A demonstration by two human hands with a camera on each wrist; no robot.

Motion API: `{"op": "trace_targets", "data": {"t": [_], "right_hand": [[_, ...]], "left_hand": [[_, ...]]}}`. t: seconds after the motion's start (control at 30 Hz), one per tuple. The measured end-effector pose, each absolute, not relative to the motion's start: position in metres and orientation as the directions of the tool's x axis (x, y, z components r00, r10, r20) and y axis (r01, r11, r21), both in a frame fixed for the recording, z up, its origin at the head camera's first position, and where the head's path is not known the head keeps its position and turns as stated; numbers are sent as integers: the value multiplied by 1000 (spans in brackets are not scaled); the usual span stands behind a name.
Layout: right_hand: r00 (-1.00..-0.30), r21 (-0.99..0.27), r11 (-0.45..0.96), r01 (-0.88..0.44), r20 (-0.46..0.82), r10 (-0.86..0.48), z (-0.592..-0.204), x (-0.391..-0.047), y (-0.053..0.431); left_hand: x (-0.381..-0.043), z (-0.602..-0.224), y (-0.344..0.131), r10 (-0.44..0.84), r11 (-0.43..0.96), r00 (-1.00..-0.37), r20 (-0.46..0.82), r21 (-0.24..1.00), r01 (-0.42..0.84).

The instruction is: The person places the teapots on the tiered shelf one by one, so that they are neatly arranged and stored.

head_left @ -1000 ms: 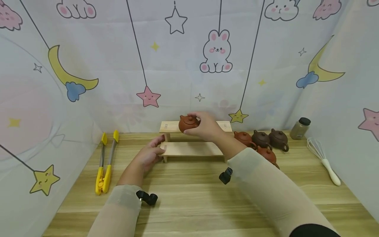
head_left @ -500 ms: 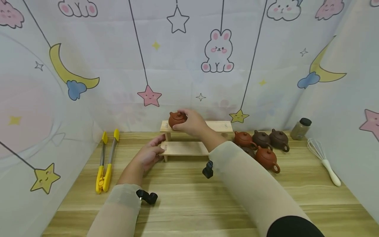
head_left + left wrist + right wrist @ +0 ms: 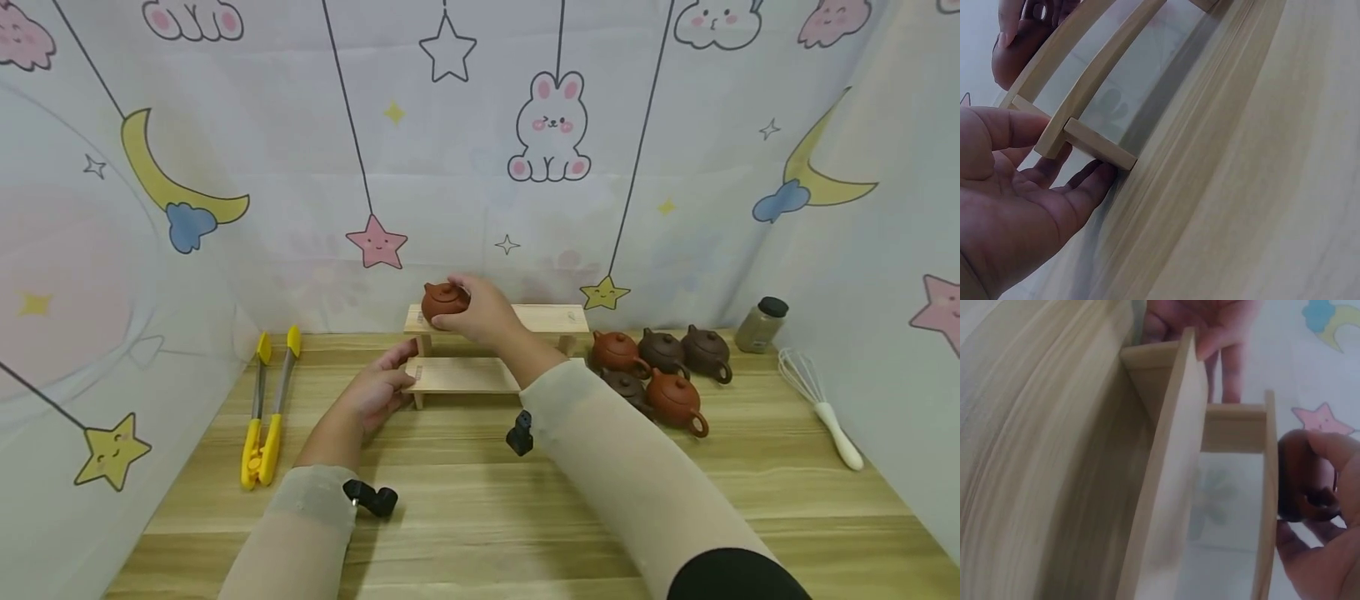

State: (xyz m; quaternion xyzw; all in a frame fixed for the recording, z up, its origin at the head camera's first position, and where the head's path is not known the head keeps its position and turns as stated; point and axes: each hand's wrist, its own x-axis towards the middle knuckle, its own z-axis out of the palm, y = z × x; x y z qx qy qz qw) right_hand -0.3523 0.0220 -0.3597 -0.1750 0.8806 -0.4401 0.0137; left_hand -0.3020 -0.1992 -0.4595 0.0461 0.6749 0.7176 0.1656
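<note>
A small reddish-brown teapot (image 3: 441, 303) sits at the left end of the upper board of a two-step wooden stand (image 3: 461, 375). My right hand (image 3: 487, 315) holds it from the right, thumb in front and fingers over by the lid. In the right wrist view the teapot (image 3: 1300, 478) is upright against the board, its handle beside the palm. My left hand (image 3: 373, 392) grips the left end of the stand. The left wrist view has its thumb at the end of the lower board (image 3: 1054, 139) and its fingers by the leg beneath.
Right of the stand are several teapots, reddish (image 3: 675, 402) and dark brown (image 3: 707, 353). Farther right stand a black-lidded jar (image 3: 761, 325) and a whisk (image 3: 828, 417). Yellow-handled tongs (image 3: 262, 425) lie at the left. A patterned cloth (image 3: 480, 150) hangs behind the table.
My right hand has carried the teapot leftward along the upper board to its left end, moving only slightly in the last half second. My left hand has stayed at the stand.
</note>
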Motion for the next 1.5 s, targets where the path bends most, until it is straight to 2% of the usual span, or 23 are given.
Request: {"op": "trace_targets", "data": {"t": [0.37, 0.8, 1.1, 1.5], "right_hand": [[-971, -811, 552, -194, 80, -225, -354, -313, 59], [-976, -873, 442, -204, 146, -162, -376, -261, 153], [-989, -845, 514, -147, 133, -65, -381, -241, 215], [-988, -799, 590, -119, 153, 8, -400, -234, 270]], "left_hand": [[-300, -459, -198, 296, -40, -941, -162, 983, -181], [-301, -459, -198, 301, -49, -941, -157, 982, -180], [-301, -459, -199, 304, -44, -941, -150, 984, -171], [-300, -458, -199, 313, -45, -938, -149, 984, -171]]}}
